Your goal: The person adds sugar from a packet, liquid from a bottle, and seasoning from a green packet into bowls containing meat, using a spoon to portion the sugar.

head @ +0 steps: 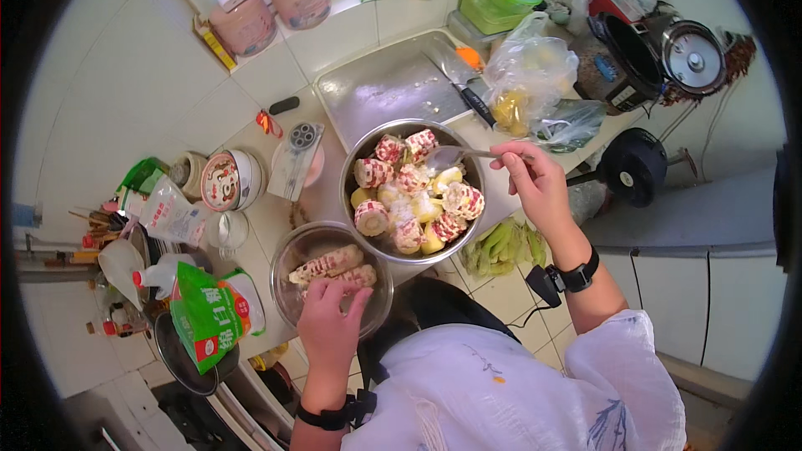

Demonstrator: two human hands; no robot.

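A metal spoon (448,153) is gripped by its handle in my right hand (532,172), with its bowl end over the food. Below it is a steel pot (346,191) holding chunks of red-and-white corn (371,218) and yellow pieces that look like potato (425,207). White powder or grains lie on some pieces. My left hand (331,313) is over a second, see-through bowl (383,310) with whole corn cobs (326,263). Its fingers are curved and apart; whether the fingertips touch the cobs I cannot tell.
A knife (479,106) rests across the edge of a metal tray (376,84), handle outward. Plastic bags (532,62) crowd the right side. Left are a green-and-white bag (207,313), stacked bowls (235,178) and a glass jar (227,232). Corn husks (504,247) show beneath the counter edge.
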